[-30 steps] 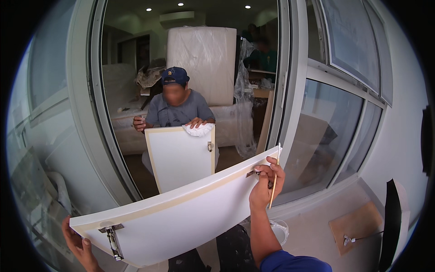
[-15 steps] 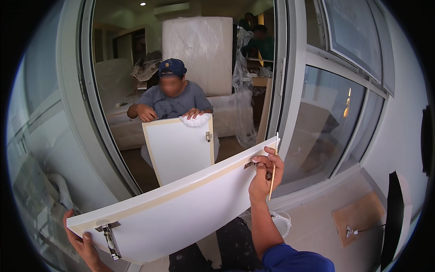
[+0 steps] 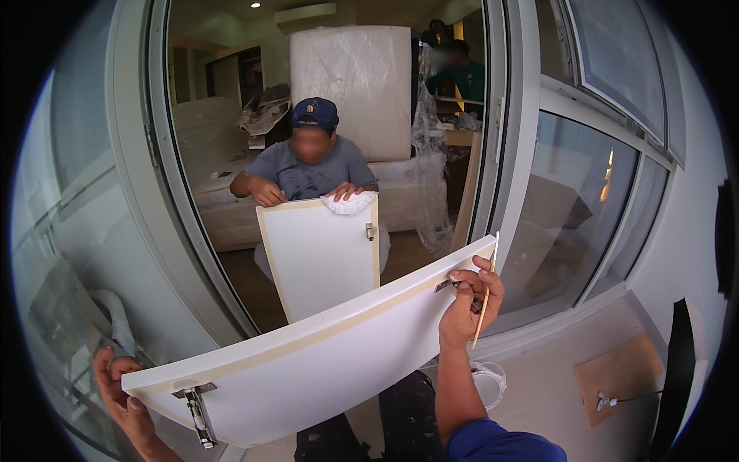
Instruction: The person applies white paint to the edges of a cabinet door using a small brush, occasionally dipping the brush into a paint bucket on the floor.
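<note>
A white cabinet door (image 3: 308, 358) with beige tape along its inner border is tilted across in front of me. A metal hinge (image 3: 198, 416) sticks out near its left end; another hinge (image 3: 443, 286) sits near its right end. My left hand (image 3: 129, 406) supports the door's left end, thumb at the near face and fingers loosely raised beside the edge. My right hand (image 3: 468, 312) is closed at the right hinge, its fingertips pinching there. A thin wooden stick (image 3: 483, 308) with a white tip is tucked between that hand's fingers.
Beyond the doorway a co-worker (image 3: 315, 165) holds another white door (image 3: 319, 250) upright, with a white cloth (image 3: 350, 203) on its top edge. A white bucket (image 3: 489, 385) stands on the floor right of my legs. Farther right lies a brown board (image 3: 620, 377). Glass panes flank the doorway.
The whole scene has shifted slightly right and the door appears a little lower at its left end. The left hand's fingers have loosened and lifted away from the door's edge.
</note>
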A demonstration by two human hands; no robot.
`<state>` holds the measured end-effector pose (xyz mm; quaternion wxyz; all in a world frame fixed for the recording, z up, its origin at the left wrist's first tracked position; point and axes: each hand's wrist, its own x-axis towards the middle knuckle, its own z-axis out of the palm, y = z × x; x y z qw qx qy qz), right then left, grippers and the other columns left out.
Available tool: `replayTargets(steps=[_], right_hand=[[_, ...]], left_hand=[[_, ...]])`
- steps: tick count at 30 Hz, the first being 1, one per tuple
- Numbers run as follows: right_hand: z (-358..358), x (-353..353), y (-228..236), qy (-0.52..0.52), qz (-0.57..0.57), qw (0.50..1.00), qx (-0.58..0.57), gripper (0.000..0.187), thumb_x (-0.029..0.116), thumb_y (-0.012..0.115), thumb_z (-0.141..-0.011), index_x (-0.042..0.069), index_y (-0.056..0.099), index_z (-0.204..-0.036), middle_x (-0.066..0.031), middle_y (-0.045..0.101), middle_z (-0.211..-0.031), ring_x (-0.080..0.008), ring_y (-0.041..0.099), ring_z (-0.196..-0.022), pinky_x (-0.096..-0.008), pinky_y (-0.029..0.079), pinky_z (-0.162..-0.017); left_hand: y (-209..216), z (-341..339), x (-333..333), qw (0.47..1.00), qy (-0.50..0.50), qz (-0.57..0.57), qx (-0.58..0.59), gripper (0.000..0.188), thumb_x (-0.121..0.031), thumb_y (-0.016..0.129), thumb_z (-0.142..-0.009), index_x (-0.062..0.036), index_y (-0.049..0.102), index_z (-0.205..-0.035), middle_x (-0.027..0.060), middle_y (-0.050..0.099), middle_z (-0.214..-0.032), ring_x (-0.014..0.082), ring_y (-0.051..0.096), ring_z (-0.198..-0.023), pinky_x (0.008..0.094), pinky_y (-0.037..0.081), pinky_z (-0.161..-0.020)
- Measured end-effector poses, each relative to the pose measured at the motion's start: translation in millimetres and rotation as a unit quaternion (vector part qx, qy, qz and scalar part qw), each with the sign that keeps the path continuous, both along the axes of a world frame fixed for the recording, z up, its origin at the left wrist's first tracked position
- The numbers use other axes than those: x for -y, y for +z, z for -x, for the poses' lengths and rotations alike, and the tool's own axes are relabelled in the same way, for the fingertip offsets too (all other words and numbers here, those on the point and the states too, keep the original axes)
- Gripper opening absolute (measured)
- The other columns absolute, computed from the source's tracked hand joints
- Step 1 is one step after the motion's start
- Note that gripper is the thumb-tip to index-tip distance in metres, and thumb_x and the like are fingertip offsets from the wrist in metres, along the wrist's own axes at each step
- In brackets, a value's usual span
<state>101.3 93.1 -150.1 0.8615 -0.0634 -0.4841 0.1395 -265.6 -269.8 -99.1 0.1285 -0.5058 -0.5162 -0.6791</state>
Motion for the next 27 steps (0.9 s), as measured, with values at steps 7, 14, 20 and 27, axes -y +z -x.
replayTargets(steps=[7, 14, 20, 27], right_hand=[[-1.7, -7.9, -4.3, -0.013, -0.002, 1.000, 0.011, 0.037, -0.012, 0.048, -0.089, 0.006, 0.048, -0.122, -0.0212, 0.056, -0.128, -0.0155, 0.069, -0.089, -0.0299, 0.051, -0.087], [4.8, 9.6, 13.3, -0.005, -0.036, 0.999, 0.006, 0.037, -0.012, 0.048, -0.089, 0.006, 0.046, -0.122, -0.0218, 0.056, -0.126, -0.0163, 0.070, -0.086, -0.0292, 0.053, -0.082], [0.0, 25.5, 24.1, -0.043, -0.049, 0.997, 0.047, 0.037, -0.012, 0.047, -0.090, 0.006, 0.045, -0.122, -0.0217, 0.055, -0.127, -0.0160, 0.069, -0.086, -0.0292, 0.053, -0.082], [1.7, 47.2, 36.8, -0.073, -0.058, 0.992, 0.089, 0.036, -0.010, 0.046, -0.091, 0.007, 0.044, -0.122, -0.0212, 0.054, -0.128, -0.0166, 0.069, -0.088, -0.0301, 0.053, -0.083]], left_hand=[[-8.8, -2.5, -7.7, 0.999, -0.024, -0.023, 0.035, 0.084, -0.055, 0.080, -0.075, 0.0020, 0.045, -0.127, 0.0044, 0.054, -0.081, 0.0095, 0.049, -0.072, 0.0228, 0.036, -0.064], [-12.0, 7.3, -2.9, 0.998, -0.047, -0.020, 0.038, 0.060, -0.051, 0.080, -0.076, -0.0035, 0.051, -0.098, 0.0071, 0.052, -0.082, 0.0152, 0.050, -0.073, 0.0271, 0.039, -0.065], [-19.1, 11.6, -6.5, 0.995, -0.058, -0.055, 0.062, 0.055, -0.049, 0.079, -0.079, -0.0045, 0.050, -0.095, 0.0116, 0.050, -0.092, 0.0179, 0.051, -0.081, 0.0290, 0.043, -0.071], [-18.5, 20.1, 3.8, 0.988, -0.105, -0.075, 0.088, 0.054, -0.048, 0.078, -0.080, -0.0048, 0.049, -0.094, 0.0104, 0.048, -0.094, 0.0177, 0.051, -0.084, 0.0296, 0.044, -0.074]])
